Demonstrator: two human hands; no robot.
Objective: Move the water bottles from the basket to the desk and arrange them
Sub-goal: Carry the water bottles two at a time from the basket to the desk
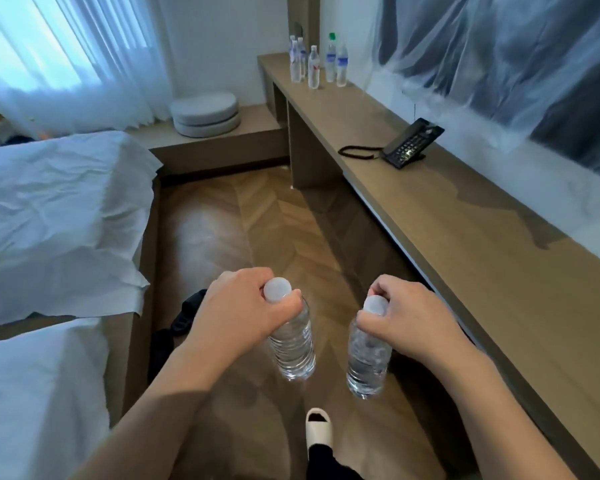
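Head view: your left hand (238,315) and right hand (407,318) each have a grip clamped on a bottle neck, over open floor (257,220) between bed (56,209) and counter (465,230) edge.

The bottle (293,344) in my left hand (238,311) was clear with ribbed sides and a white cap, and so was the bottle (367,362) in my right hand (407,320). At the upper middle of the frame the bottles on the bench (317,62) were clear too, some with blue labels, one with a green cap (332,36). The bench (465,244) was light brown wood. The floor (257,223) showed a brown herringbone pattern. The telephone (409,143) was black, the bedding (56,209) at left white, my slipper (318,427) cream.
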